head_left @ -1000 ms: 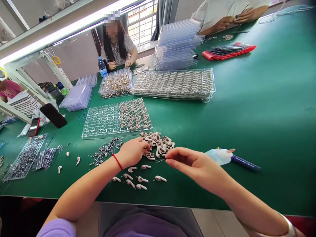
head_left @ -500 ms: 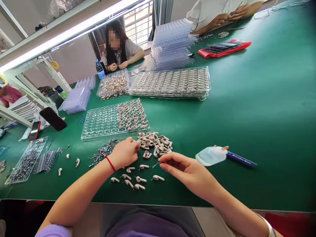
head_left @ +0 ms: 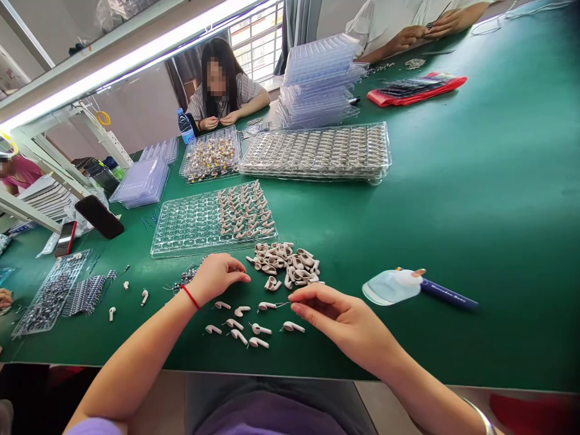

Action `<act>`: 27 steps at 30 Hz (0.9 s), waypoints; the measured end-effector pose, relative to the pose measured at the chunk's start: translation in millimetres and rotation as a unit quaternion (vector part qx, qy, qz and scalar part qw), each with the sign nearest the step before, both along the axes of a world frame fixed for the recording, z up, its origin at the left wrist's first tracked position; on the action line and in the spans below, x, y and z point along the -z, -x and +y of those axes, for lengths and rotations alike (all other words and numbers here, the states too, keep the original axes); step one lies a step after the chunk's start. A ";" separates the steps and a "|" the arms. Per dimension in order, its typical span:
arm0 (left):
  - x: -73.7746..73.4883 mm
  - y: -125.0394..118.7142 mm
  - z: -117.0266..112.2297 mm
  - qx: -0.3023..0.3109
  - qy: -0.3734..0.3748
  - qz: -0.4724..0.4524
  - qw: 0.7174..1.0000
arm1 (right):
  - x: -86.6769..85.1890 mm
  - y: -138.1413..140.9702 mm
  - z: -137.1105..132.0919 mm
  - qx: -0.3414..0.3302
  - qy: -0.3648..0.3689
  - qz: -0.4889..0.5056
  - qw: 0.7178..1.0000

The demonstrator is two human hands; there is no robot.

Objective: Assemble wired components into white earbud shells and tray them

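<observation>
The right hand (head_left: 344,320), fingers pinched on a thin pin (head_left: 283,302), points left at a white shell (head_left: 266,306) lying crosswise just off its tips; farther back the left hand (head_left: 216,275), fingers curled together, sits beside the shell heap (head_left: 286,262).

The left hand (head_left: 217,275) lies curled over the right side of the heap of dark parts (head_left: 185,280), so what sits under its palm is hidden, and whether it grips anything I cannot tell. The right hand (head_left: 338,317) pinches a thin sliver (head_left: 281,304) beside the white shell (head_left: 266,306); it is too fine to say pin or wire. Its forearm runs off the near edge, the bracelet (head_left: 479,414) half cut. At the far right a co-worker (head_left: 380,18) shows only arms and chest, the top edge taking the rest. The left edge cuts another person (head_left: 20,172) and a hand (head_left: 4,297). The print on the blue pen (head_left: 446,294) is too small to read.
</observation>
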State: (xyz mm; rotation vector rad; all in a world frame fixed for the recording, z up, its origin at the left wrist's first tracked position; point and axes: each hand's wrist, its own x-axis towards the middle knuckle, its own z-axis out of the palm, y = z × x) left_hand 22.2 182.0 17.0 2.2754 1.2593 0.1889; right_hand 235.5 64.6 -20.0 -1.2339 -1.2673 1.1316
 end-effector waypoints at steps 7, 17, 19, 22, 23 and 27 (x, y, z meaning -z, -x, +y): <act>1.7 6.4 -4.3 -0.042 0.001 -0.093 0.995 | -2.3 4.1 -5.5 0.014 -0.017 0.025 0.999; -3.5 -6.6 -101.3 -0.087 0.084 -0.310 0.943 | -12.6 16.5 -29.9 0.003 -0.094 0.080 0.992; 1.2 -14.7 -122.1 -0.128 0.094 -0.385 0.909 | -15.1 23.1 -35.7 0.007 -0.135 0.100 0.986; 11.7 -26.7 -141.5 -0.214 0.142 -0.500 0.827 | -17.5 32.1 -42.7 0.018 -0.182 0.104 0.978; 15.1 -30.1 -145.2 -0.235 0.169 -0.532 0.796 | -17.7 34.4 -44.5 0.022 -0.190 0.106 0.976; 22.7 -36.6 -150.7 -0.265 0.236 -0.589 0.726 | -14.5 38.8 -49.8 0.015 -0.166 0.156 0.974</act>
